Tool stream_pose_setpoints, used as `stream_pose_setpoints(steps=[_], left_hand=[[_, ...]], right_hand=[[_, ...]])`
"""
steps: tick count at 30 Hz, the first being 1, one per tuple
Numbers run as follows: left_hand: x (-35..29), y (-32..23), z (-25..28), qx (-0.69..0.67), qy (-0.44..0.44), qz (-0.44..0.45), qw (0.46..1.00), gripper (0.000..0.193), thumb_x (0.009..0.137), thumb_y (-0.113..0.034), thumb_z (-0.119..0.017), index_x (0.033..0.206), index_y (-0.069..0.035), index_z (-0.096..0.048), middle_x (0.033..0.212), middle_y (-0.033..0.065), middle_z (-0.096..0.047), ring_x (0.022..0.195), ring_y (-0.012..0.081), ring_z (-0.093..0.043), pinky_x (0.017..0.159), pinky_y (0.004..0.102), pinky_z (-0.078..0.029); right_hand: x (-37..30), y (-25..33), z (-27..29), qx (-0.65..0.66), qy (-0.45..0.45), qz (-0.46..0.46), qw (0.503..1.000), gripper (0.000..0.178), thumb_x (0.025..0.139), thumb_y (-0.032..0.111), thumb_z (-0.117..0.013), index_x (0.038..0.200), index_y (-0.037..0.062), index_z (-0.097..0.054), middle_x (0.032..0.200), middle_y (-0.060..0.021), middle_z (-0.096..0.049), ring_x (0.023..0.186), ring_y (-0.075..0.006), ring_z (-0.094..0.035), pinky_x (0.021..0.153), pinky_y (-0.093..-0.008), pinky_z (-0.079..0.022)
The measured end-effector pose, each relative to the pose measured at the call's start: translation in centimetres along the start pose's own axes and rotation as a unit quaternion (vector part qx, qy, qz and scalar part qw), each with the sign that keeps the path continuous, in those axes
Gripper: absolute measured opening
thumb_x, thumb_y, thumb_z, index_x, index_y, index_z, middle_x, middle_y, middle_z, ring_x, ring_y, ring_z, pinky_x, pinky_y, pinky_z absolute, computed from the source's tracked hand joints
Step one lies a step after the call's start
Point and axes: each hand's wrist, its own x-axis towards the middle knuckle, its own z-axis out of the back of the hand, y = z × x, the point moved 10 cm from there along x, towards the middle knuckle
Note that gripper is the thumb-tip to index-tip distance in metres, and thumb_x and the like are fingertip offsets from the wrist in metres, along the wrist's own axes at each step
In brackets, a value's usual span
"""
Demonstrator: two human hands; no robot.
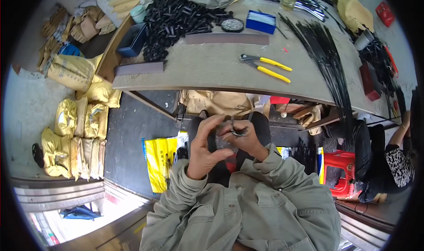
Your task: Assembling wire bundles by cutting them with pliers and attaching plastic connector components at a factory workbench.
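Observation:
Over my lap, my left hand (204, 147) is raised with its thumb well apart from its curved fingers, and nothing shows in the gap. Close beside it, my right hand (248, 140) is closed round a small dark, curved metal piece (240, 131), whose kind I cannot make out. The left fingertips come near this piece; whether they touch it is unclear. Farther off on the workbench (207, 67) lie end-cutting pliers (266, 68) with yellow handles.
Black tubular parts (176, 23) are heaped at the bench's far left, by a blue bin (132, 41). Long black rods (324, 56) overhang its right edge. A blue box (260, 22) stands behind the pliers. A red stool (338, 173) and another person's arm (399, 134) are at right.

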Motion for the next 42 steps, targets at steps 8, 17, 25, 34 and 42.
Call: stream_pose_setpoints(steps=[8,17,25,34,42], left_hand=[[1.1,-0.7,-0.2,-0.127,0.059,0.049,0.989,0.033,0.070,0.008,-0.064,0.102,0.003,-0.059,0.094,0.0088,-0.061,0.084,0.0135,-0.057,0.076,0.0261,-0.046],[2.8,-0.2,-0.3,-0.087,0.049,0.042,0.994,0.019,0.078,0.003,-0.061,0.096,0.002,-0.061,0.087,0.0082,-0.063,0.075,0.0098,-0.057,0.065,0.0201,-0.044],[3.2,-0.1,-1.4,-0.068,0.168,0.044,0.983,0.013,0.081,0.000,-0.058,0.094,0.002,-0.060,0.075,0.0060,-0.059,0.067,0.0090,-0.055,0.063,0.0204,-0.043],[4.1,-0.3,0.7,-0.214,0.042,0.089,0.972,0.012,0.080,-0.004,-0.059,0.089,-0.001,-0.050,0.085,0.0040,-0.054,0.077,0.0101,-0.049,0.070,0.0232,-0.040],[4.2,0.5,6.3,-0.241,-0.018,0.079,0.967,0.015,0.076,0.000,-0.059,0.089,-0.002,-0.052,0.084,0.0027,-0.052,0.077,0.0086,-0.046,0.068,0.0214,-0.036]], right_hand=[[0.1,0.3,-2.7,0.108,0.000,-0.037,0.993,0.032,0.072,0.014,-0.071,0.096,-0.0029,-0.057,0.083,-0.0063,-0.057,0.082,-0.0097,-0.053,0.069,-0.0249,-0.042],[2.8,3.4,0.2,0.154,-0.057,0.034,0.986,0.043,0.069,0.028,-0.073,0.096,-0.0020,-0.056,0.085,-0.0049,-0.051,0.078,-0.0117,-0.046,0.069,-0.0240,-0.036],[3.5,2.8,-0.5,0.207,-0.001,-0.041,0.977,0.043,0.066,0.031,-0.074,0.088,-0.0015,-0.055,0.077,-0.0030,-0.047,0.068,-0.0100,-0.042,0.060,-0.0219,-0.031],[5.5,5.3,-1.1,0.114,-0.115,-0.005,0.987,0.028,0.068,0.019,-0.072,0.082,0.0014,-0.056,0.075,-0.0034,-0.048,0.066,-0.0108,-0.043,0.059,-0.0225,-0.036],[13.1,3.0,-6.6,0.047,0.223,-0.243,0.943,0.017,0.074,0.013,-0.064,0.082,-0.0003,-0.057,0.078,-0.0053,-0.055,0.066,-0.0130,-0.052,0.060,-0.0252,-0.042]])
